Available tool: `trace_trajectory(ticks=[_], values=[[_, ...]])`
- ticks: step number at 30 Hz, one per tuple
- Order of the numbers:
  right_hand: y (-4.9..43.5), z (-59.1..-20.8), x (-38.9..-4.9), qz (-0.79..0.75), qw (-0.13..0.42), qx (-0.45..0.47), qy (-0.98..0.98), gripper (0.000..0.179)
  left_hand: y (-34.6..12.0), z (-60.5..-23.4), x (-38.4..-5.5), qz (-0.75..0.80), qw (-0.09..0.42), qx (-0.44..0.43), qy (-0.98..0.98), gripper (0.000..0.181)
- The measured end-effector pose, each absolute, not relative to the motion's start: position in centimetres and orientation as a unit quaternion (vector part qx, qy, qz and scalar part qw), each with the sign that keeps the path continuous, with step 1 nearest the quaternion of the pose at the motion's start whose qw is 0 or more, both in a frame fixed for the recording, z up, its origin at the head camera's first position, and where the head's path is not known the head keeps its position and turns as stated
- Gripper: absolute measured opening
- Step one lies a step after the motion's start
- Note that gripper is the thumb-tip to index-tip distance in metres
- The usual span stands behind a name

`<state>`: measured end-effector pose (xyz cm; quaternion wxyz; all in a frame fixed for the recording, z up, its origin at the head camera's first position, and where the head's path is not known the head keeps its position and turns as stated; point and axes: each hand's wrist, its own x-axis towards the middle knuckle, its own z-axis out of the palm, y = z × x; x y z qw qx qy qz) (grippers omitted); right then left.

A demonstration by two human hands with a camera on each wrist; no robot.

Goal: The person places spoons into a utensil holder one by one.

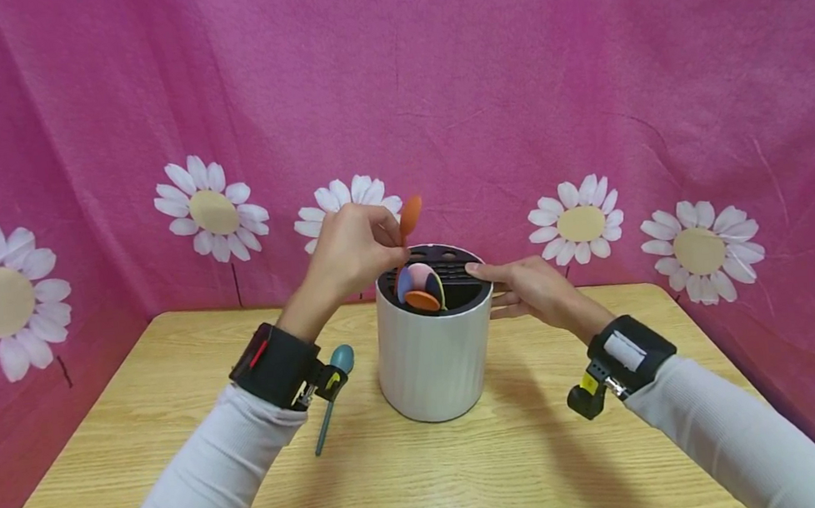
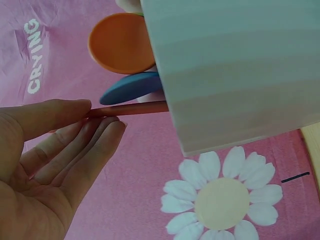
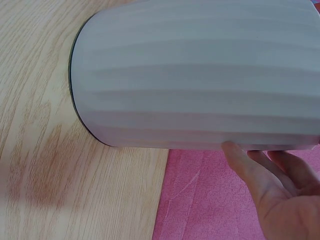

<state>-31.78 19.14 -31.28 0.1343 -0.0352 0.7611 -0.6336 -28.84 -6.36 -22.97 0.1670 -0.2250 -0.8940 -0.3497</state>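
A white ribbed utensil holder [image 1: 430, 360] with a black divided top stands upright on the table. Above its left side, my left hand [image 1: 356, 247] pinches an orange spoon [image 1: 411, 215] between thumb and fingertips, bowl up. The spoon's thin handle [image 2: 137, 107] runs down inside the rim. Beside it, several spoons lean in the front compartment, among them one with an orange bowl [image 2: 122, 44] and one with a blue bowl [image 2: 130, 87]. My right hand [image 1: 536, 290] grips the holder's right edge, thumb over the rim and fingers against the ribbed outer wall.
A teal spoon [image 1: 341, 359] lies on the wooden table [image 1: 169, 415] left of the holder, partly under my left wrist in the head view. Behind the table hangs a pink cloth [image 1: 432, 75] with white daisies. Each wrist wears a black strap with a small camera.
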Motion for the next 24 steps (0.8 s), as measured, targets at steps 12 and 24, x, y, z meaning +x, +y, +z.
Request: trace_trajectory(ticks=[12,24], values=[[19.2,-31.3,-31.8,-0.637,0.136,-0.031,0.758,0.055,-6.9,-24.1,-29.1,-0.350,0.176,-0.228,-0.891,0.010],[19.2,-31.5,-32.0,-0.639,0.137,-0.034,0.756,0.056,-7.4,-24.6,-29.1,-0.361,0.175,-0.217,-0.890,0.007]])
